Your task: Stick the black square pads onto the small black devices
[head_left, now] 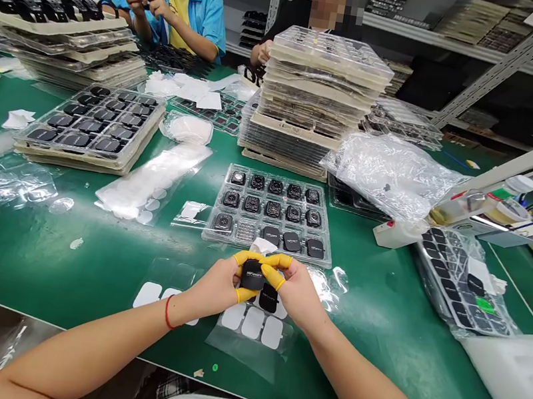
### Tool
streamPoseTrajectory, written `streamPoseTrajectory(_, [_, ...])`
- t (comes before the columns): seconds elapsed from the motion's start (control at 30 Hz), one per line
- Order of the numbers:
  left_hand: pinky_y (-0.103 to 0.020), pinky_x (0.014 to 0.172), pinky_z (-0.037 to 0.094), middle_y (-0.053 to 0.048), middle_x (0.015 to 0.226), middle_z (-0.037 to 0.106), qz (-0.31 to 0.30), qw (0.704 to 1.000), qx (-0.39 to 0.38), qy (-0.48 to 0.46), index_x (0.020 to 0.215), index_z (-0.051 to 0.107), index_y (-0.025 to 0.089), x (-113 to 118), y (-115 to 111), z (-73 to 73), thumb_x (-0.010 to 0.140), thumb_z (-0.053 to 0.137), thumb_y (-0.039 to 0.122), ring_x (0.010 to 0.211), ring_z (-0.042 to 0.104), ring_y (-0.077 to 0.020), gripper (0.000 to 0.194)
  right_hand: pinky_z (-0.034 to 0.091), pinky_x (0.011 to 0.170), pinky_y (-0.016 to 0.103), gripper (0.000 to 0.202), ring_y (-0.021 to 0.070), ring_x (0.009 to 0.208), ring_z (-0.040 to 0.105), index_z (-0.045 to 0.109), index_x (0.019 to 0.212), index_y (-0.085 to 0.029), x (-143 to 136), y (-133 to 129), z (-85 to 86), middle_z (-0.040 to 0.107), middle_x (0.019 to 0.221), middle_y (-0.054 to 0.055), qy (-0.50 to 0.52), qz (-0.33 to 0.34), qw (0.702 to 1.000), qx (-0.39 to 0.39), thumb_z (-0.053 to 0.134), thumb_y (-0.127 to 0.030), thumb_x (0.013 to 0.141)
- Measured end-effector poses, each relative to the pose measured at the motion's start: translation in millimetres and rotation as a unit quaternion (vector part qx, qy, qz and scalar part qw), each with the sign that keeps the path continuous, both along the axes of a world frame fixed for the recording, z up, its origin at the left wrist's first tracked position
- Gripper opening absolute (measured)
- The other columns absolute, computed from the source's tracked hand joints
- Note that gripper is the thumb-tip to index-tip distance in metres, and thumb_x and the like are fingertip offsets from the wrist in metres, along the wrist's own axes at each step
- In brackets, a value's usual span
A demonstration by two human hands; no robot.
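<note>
Gripping black sq. unit (252, 275) btwn yellow-cotted fingertips: L hand (224, 282) & R hand (294, 286), both clamped on it.

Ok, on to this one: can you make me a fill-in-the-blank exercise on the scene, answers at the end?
1. The left hand and right hand are on a black square piece printed with the brand name ____.
2. The finger cots on both hands are coloured ____.
3. The red bracelet is on the person's ____ wrist.
4. The clear plastic tray just beyond the hands has ____ rows of five compartments.

Missing words: HiFuture; yellow; left; three.
</note>
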State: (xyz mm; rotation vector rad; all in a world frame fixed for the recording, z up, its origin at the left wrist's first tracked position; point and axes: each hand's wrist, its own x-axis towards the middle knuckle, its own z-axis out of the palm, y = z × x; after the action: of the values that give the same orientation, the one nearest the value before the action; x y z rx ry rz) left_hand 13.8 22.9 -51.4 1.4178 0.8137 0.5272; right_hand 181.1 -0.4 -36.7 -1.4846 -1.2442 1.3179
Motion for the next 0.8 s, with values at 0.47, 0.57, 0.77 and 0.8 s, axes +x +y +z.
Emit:
streamPoseTrajectory(0.47, [-0.022,0.055,0.044,-0.003,0.087,0.065,-0.001,1.0,-0.002,0.011,0.123,0.043,0.021,0.0,2.4,-4.3,0.076,0.062,0.021,0.064,0.058,-0.0128,0.051,0.047,0.079,0.037,0.043,0.0214,0.091,0.057,0.053,0.117,-0.023,-4.8,5.1,-0.5,0.063,0.103,0.006,-0.206,0.086,0.968,0.115,0.06,-0.03,0.076])
streamPoseTrajectory(0.57, [-0.021,0.049,0.036,-0.004,0.082,0.068,0.0,0.998,-0.052,0.022,0.134,0.028,0.018,-2.0,8.6,-6.2,0.078,0.06,0.025,0.055,0.054,-0.011,0.065,0.048,0.071,0.03,0.022,0.0174,0.08,0.06,0.058,0.101,-0.02,-2.8,35.4,-2.6,0.065,0.093,0.004,-0.199,0.019,0.974,0.11,0.05,-0.031,0.084])
streamPoseTrajectory(0.77, [-0.027,0.062,0.042,-0.01,0.083,0.071,-0.015,0.993,-0.072,0.098,0.13,0.033,0.007,-27.8,38.1,4.8,0.083,0.055,0.039,0.073,0.063,-0.0193,0.061,0.043,0.077,0.035,0.021,0.0231,0.09,0.057,0.064,0.094,-0.016,-17.3,97.2,-10.5,0.065,0.094,0.01,-0.451,0.084,0.876,0.151,0.045,-0.018,0.086])
streamPoseTrajectory(0.8, [-0.029,0.066,0.043,-0.01,0.082,0.071,0.009,0.992,-0.061,0.111,0.131,0.031,0.006,-34.8,44.4,8.4,0.083,0.055,0.039,0.076,0.064,-0.0208,0.063,0.041,0.08,0.036,0.022,0.0248,0.093,0.055,0.066,0.092,-0.016,-22.7,101.8,-11.2,0.064,0.095,0.011,-0.461,0.096,0.868,0.16,0.045,-0.018,0.086])
